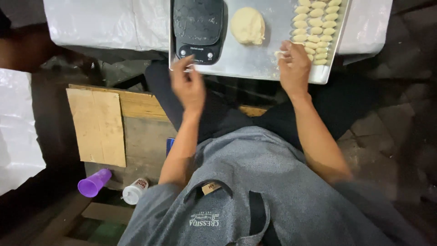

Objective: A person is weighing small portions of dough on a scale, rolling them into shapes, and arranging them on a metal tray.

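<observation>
Your right hand [295,66] rests on the near right part of the tray [255,64], fingers curled around a small pale dough piece [278,54] that shows at your fingertips. The piece is off-white, soft-looking and small, much like the shaped pieces [315,27] lined up in neat rows just beyond your hand, each a smooth oval. Your left hand [188,84] hovers at the tray's near edge, just below the black scale [198,29]; its fingers are pinched loosely together, and you cannot tell whether they hold anything. A round lump of dough [247,26], pale yellow and smooth, lies on the tray between the scale and the rows. The tray sits over your lap. Down to your left a sheet of cardboard [97,125] lies on a wooden box, with a purple cup [93,183] on its side near it.
</observation>
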